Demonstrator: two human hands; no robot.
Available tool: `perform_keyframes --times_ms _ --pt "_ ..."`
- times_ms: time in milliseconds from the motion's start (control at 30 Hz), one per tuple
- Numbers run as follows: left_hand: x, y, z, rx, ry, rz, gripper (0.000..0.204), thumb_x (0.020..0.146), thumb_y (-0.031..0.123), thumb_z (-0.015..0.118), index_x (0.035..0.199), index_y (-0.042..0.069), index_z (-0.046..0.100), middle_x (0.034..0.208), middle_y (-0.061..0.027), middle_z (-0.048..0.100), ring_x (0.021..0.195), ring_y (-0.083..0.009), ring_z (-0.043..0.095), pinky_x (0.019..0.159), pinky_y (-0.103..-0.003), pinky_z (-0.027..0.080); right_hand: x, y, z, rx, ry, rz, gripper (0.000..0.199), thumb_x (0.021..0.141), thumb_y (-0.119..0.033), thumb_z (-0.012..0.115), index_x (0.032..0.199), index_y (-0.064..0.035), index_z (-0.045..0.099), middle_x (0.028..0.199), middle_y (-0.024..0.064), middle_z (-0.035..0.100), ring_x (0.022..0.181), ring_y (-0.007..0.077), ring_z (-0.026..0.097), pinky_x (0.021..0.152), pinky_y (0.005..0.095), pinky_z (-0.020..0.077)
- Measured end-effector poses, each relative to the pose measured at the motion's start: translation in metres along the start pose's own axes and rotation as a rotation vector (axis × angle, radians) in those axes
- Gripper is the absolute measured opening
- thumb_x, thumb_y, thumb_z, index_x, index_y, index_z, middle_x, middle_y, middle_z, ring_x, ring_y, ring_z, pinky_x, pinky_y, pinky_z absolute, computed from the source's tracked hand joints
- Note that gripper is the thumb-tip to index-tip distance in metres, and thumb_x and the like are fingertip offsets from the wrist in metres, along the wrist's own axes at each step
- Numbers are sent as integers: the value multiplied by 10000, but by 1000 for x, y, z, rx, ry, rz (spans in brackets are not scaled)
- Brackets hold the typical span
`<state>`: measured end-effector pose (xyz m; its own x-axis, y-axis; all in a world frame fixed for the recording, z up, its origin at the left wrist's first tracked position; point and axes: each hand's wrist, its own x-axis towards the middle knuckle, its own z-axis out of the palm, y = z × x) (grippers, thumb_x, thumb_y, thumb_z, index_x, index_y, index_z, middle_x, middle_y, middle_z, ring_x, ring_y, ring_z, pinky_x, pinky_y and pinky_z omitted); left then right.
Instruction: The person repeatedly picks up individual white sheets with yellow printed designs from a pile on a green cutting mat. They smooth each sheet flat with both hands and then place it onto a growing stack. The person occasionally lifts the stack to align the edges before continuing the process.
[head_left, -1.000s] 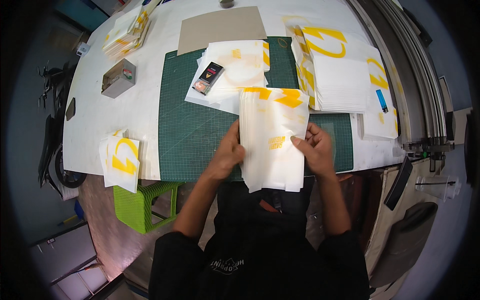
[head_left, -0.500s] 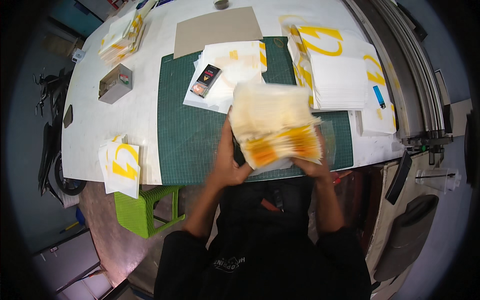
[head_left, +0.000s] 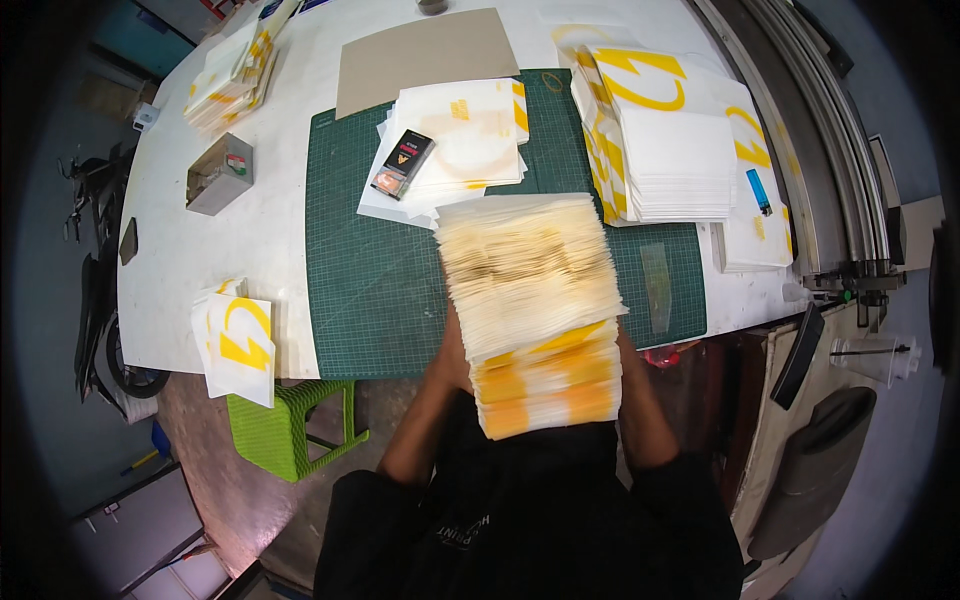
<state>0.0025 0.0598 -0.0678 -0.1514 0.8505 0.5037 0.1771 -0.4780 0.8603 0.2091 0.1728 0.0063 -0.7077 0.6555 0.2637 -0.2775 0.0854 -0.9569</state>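
A thick stack of thin white sheets with yellow-orange print [head_left: 532, 290] is held up between my two hands at the table's near edge, its layered edges facing up. My left hand [head_left: 456, 355] grips its left side and my right hand [head_left: 627, 350] its right side; the stack hides most of the fingers of both. Beneath and beyond it lies a green cutting mat [head_left: 375, 290]. On the mat, past the stack, are more white sheets with yellow print [head_left: 470, 130], with a small black box [head_left: 403, 164] resting on them.
A tall pile of yellow-printed white sheets [head_left: 670, 150] stands at right, near a blue lighter [head_left: 759, 192]. Grey cardboard [head_left: 425, 60] lies at the back. At left are an open grey box [head_left: 220, 175] and printed sheets [head_left: 243, 345] overhanging the edge above a green stool [head_left: 290, 430].
The stack has come down toward my body and tipped, so its layered edges now face up more fully. My hands moved with it and are now more hidden behind it.
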Motion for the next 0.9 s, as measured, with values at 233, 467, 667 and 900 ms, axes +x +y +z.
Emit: perform_keyframes --times_ms 233,467,667,900 --pt "4 21 10 -164 122 -199 1203 785 519 836 1604 -46 160 1596 -203 363 1469 -347 330 1247 -479 192 9 8 19 -112 93 -83 1114 874 -398 803 1635 27 109 1683 211 219 1528 296 285 1245 443 239" --pt "14 29 22 -386 231 -379 1184 811 505 821 1609 -45 140 1596 -205 362 1462 -341 344 1244 -474 209 0 15 29 -186 210 11 1074 889 -336 798 1633 26 113 1670 202 238 1516 288 300 1235 434 257" --pt "39 34 24 -574 279 -492 1169 834 494 808 1614 -43 123 1596 -207 362 1456 -336 355 1241 -471 223 3 19 22 -79 266 116 1062 876 -302 812 1627 25 136 1644 193 281 1491 277 334 1221 425 279" --pt "40 32 23 -693 304 -559 1151 860 480 792 1619 -41 103 1595 -210 361 1449 -330 369 1238 -466 239 3 25 22 9 276 194 1050 862 -262 829 1620 24 162 1614 183 330 1462 264 372 1205 415 305"
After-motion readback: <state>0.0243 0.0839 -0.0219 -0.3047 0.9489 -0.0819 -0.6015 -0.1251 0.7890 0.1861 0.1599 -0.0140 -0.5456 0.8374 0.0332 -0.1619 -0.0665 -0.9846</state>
